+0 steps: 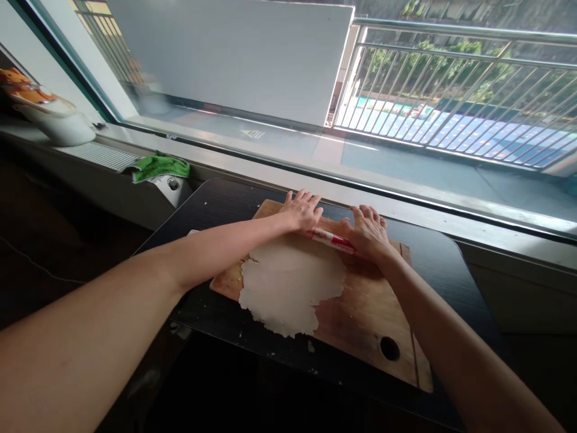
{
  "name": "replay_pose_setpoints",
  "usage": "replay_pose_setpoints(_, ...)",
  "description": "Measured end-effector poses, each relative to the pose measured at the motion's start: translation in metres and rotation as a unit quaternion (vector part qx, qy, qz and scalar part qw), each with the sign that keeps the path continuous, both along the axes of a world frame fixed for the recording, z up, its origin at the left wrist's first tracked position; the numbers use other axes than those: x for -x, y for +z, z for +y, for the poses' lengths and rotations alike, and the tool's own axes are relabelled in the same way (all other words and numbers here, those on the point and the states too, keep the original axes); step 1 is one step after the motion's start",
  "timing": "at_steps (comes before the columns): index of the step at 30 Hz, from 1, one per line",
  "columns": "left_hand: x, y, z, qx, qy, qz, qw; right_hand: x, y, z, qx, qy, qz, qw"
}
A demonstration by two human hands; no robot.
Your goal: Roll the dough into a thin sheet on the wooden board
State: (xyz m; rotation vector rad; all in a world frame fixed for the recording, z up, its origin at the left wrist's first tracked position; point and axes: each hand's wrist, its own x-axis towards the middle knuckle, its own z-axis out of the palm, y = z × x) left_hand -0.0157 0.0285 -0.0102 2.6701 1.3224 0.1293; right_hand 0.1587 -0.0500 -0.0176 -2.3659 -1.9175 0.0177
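A thin, ragged-edged sheet of dough (288,282) lies on a wooden cutting board (356,325), its near edge hanging past the board. Across the far part of the dough lies a rolling pin (332,239) with a red and white label around its middle. My left hand (303,209) rests palm down on the pin's left part, fingers stretched out and spread. On its right part lies my right hand (366,228), also flat with fingers extended. Both palms cover the pin's ends, so only the labelled middle shows.
The board sits on a small black table (202,210) dotted with dough crumbs. Just beyond is a window sill (406,213) under large glass. To the left are a green cloth (161,166) and a white container (63,123) on a ledge. The board has a round hole (390,348).
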Motion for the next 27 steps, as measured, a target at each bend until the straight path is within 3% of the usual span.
replay_pose_setpoints(2,0.001,0.001,0.001,0.027,0.005,0.014,1.0,0.0,0.0,-0.002,-0.007,-0.003,-0.004,1.0)
replay_pose_setpoints(5,0.019,-0.004,-0.024,0.042,-0.051,0.023,0.998,0.008,-0.006,-0.03,-0.009,0.058,-0.021,0.998)
replay_pose_setpoints(9,0.039,-0.01,-0.05,-0.001,-0.108,-0.001,0.994,0.016,-0.011,-0.056,-0.038,0.132,-0.03,0.99)
replay_pose_setpoints(13,0.019,-0.006,-0.02,-0.034,-0.062,-0.018,0.997,0.007,-0.006,-0.02,-0.047,0.069,-0.013,0.996)
replay_pose_setpoints(17,0.0,0.0,0.007,-0.013,0.003,-0.019,1.0,-0.002,0.0,0.007,-0.051,-0.002,0.003,0.999)
replay_pose_setpoints(21,0.024,-0.006,-0.024,0.012,-0.046,0.0,0.999,0.01,-0.008,-0.029,-0.034,0.058,0.0,0.998)
replay_pose_setpoints(24,0.042,-0.01,-0.048,-0.014,-0.105,-0.007,0.994,0.019,-0.013,-0.055,-0.062,0.115,-0.015,0.991)
replay_pose_setpoints(27,0.033,-0.008,-0.035,-0.035,-0.097,-0.015,0.995,0.015,-0.011,-0.04,-0.063,0.09,-0.004,0.994)
